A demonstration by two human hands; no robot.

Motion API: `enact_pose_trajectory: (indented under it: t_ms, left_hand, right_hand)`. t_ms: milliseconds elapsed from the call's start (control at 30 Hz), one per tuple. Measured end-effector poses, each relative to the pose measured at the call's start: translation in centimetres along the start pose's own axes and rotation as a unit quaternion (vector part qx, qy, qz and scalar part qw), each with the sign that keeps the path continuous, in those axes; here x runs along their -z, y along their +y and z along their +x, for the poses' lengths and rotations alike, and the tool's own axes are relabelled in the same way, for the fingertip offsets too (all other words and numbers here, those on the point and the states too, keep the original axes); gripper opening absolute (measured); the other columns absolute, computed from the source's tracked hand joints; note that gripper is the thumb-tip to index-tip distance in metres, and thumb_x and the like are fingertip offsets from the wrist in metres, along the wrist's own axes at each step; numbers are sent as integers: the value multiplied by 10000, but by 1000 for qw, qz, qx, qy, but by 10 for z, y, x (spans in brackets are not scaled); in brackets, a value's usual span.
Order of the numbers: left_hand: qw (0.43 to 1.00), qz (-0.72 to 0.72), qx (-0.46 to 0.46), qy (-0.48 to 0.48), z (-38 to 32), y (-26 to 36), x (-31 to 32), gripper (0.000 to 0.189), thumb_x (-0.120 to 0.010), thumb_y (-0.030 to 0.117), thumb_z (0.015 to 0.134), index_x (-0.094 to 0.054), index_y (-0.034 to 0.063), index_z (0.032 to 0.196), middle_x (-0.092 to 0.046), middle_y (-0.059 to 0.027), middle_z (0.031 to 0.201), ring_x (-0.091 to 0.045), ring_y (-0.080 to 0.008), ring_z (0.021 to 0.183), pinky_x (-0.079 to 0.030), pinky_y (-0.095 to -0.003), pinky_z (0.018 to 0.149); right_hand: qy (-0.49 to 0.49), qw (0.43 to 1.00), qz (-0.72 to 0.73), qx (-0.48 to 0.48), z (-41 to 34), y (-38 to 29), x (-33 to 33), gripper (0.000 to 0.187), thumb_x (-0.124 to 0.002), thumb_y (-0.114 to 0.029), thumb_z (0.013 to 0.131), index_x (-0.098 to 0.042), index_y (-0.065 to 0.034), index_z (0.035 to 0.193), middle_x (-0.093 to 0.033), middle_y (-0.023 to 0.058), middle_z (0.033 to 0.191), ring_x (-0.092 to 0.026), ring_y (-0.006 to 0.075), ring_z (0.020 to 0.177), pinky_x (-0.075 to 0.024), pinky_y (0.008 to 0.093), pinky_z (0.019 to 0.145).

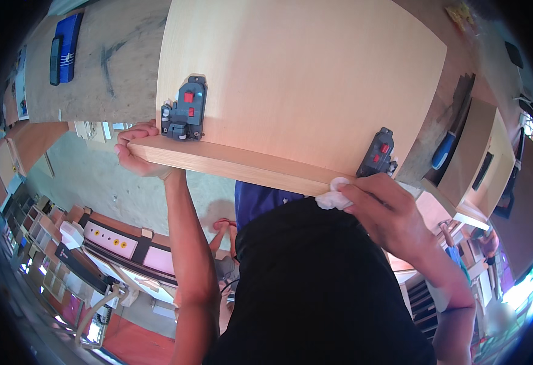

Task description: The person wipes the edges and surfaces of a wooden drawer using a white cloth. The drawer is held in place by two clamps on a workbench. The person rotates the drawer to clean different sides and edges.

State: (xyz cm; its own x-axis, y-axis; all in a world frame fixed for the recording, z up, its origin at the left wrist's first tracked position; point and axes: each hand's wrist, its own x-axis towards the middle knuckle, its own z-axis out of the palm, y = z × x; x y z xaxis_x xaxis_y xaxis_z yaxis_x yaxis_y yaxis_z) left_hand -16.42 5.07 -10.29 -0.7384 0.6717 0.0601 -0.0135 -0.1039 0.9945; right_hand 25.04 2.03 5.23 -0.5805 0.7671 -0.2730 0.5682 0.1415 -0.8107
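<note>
A wood-grain drawer (312, 77) lies before me, its broad flat face up. Along its near side runs a thick front panel (230, 157). Two grey plastic drawer-slide locking clips with red tabs sit in the near corners, the left clip (189, 109) and the right clip (378, 153). My left hand (141, 150) grips the left end of the front panel, fingers behind and thumb on the near side. In my right hand (385, 212) is a crumpled white cloth or tissue (335, 196), pressed against the panel's right end beside the right clip.
On the worn workbench (125, 59) lie a blue box (69, 48) and a dark narrow case (55, 60). A handsaw with a blue handle (443, 149) rests at right, next to a wooden box (481, 159). Other people stand behind me, one wearing red sandals (223, 222).
</note>
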Motion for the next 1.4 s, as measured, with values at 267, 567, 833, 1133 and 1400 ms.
enact_pose_trajectory:
  t_ms: [267, 567, 833, 1133, 1400]
  left_hand:
    - [999, -31, 10, -3, -3, 0, -4, 511, -392, 501, 1122, -476, 105, 811, -526, -101, 681, -535, -235, 710, -499, -441, 770]
    - [999, -19, 39, -22, -6, -2, 3, 499, -346, 487, 1136, -483, 102, 850, -537, -120, 726, -544, -249, 755, -526, -484, 854]
    - [997, -27, 64, -43, -3, 2, 2, 508, -352, 507, 1142, -473, 103, 860, -533, -114, 753, -544, -240, 782, -532, -483, 850]
    - [998, -24, 60, -1, 2, -2, 2, 475, -437, 513, 1058, -466, 114, 803, -505, -84, 770, -540, -246, 777, -515, -460, 789]
    - [998, -17, 48, -20, 3, -3, 7, 476, -384, 497, 1112, -468, 120, 834, -511, -94, 768, -535, -239, 783, -521, -458, 815]
  right_hand:
    - [32, 999, 9, 32, 28, -12, -23, 386, -843, 38, 881, -751, 38, 1256, -716, 169, 1147, -736, 354, 986, -610, 455, 848]
    - [37, 999, -20, 30, 43, -27, -34, 368, -851, 4, 907, -755, 22, 1262, -738, 166, 1205, -750, 366, 1030, -618, 451, 865]
    - [59, 996, 20, 63, 88, -46, -63, 394, -864, -27, 900, -767, -2, 1281, -739, 155, 1186, -745, 362, 1048, -631, 470, 883]
    - [30, 991, -89, -96, -46, -6, 14, 359, -857, 25, 879, -796, -2, 1232, -748, 135, 1169, -749, 339, 1048, -621, 436, 893]
    - [49, 996, -47, -57, -40, 5, 10, 311, -860, 23, 880, -800, 8, 1185, -754, 142, 1109, -746, 338, 1000, -604, 438, 845]
